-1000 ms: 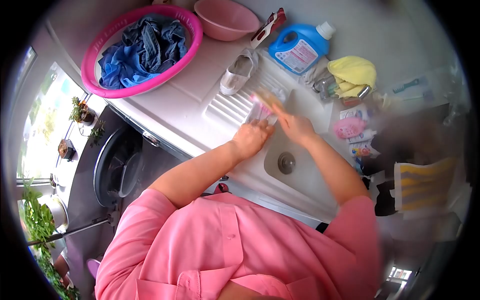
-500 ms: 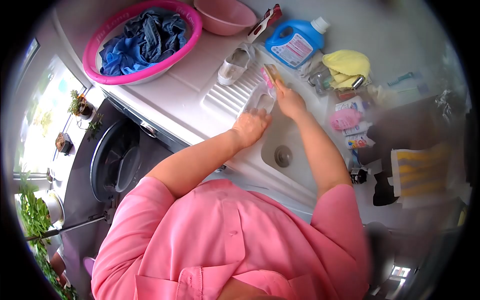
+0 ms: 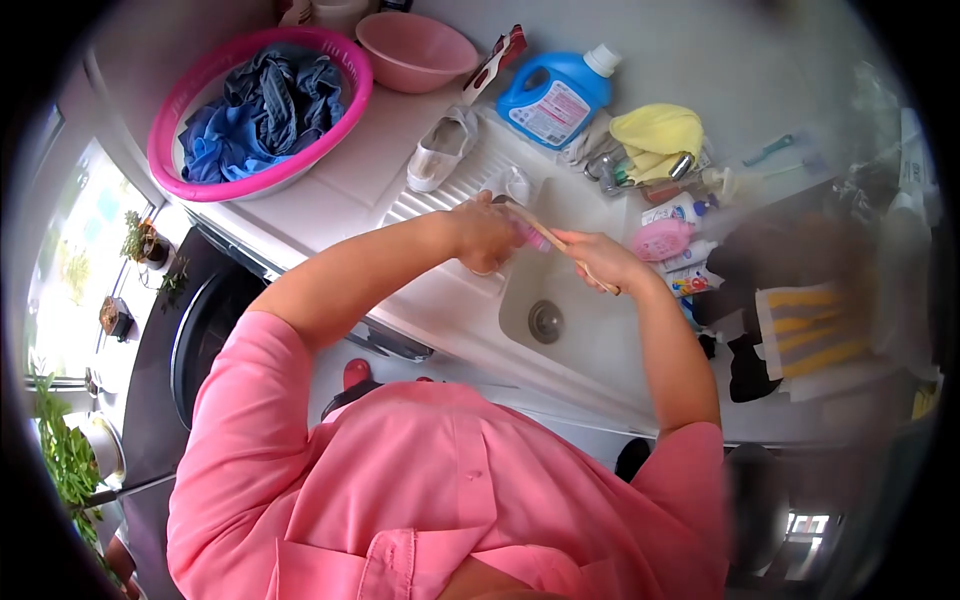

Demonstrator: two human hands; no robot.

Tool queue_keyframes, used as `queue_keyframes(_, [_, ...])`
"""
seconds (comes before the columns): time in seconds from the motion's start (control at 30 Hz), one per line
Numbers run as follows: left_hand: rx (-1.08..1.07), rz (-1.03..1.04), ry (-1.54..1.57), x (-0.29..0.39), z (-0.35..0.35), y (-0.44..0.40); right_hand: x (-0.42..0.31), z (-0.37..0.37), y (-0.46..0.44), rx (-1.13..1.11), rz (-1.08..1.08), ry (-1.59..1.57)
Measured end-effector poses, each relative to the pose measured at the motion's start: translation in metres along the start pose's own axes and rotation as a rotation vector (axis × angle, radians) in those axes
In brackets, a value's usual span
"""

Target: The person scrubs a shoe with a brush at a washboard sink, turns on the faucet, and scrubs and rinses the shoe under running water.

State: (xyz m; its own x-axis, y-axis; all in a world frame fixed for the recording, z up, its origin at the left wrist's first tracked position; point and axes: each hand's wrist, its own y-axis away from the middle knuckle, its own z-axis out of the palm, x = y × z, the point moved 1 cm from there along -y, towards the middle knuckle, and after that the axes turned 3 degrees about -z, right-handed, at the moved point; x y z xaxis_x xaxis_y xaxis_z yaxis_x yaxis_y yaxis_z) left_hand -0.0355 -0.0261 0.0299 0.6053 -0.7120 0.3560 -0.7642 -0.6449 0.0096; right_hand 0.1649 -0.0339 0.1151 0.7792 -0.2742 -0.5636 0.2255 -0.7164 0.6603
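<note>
My left hand [image 3: 484, 236] is closed around a white shoe [image 3: 514, 184] at the inner edge of the sink. Most of that shoe is hidden behind the hand. A wooden-handled scrub brush [image 3: 538, 226] with pink bristles is gripped in my right hand [image 3: 606, 262]. Its bristles face the shoe beside my left fingers; whether they touch it I cannot tell. The other white shoe [image 3: 442, 150] rests on the ribbed drainboard [image 3: 405, 208], beyond my left hand. Below both hands lies the sink basin [image 3: 590, 335] with its drain [image 3: 545, 321].
A pink-rimmed tub [image 3: 165, 150] of blue clothes and a pink basin [image 3: 417, 50] stand at the back left. Behind the drainboard is a blue detergent jug [image 3: 556, 98]. A yellow cloth [image 3: 657, 138] hangs by the faucet [image 3: 606, 172]. Several bottles, including a pink one [image 3: 662, 240], line the right side.
The brush has come down from the shoe's far end toward my left hand, its handle now slanting toward me. My left hand covers more of the shoe. The whole view has shifted slightly.
</note>
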Motion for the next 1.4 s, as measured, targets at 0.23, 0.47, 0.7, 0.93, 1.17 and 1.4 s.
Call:
queue_keyframes(0.23, [0.341,-0.014,-0.147,0.017,0.027,0.007,-0.048,0.007,0.002,-0.108,0.057,0.395])
queue_keyframes(0.47, [0.307,-0.151,-0.080,0.030,0.035,0.003,0.005,0.045,-0.104,0.447,-0.152,0.326])
queue_keyframes(0.7, [0.460,-0.142,0.043,0.015,0.054,0.004,-0.029,0.049,-0.040,0.189,0.158,0.185])
queue_keyframes(0.93, [0.371,-0.191,0.048,0.027,0.051,-0.005,-0.005,0.046,-0.104,0.472,0.027,0.305])
queue_keyframes(1.17, [0.286,-0.137,0.035,0.037,0.044,-0.008,0.001,0.033,-0.108,0.443,-0.093,0.420])
queue_keyframes(1.4, [0.353,-0.133,0.118,0.028,0.051,-0.001,0.029,0.031,-0.071,0.264,-0.302,0.466])
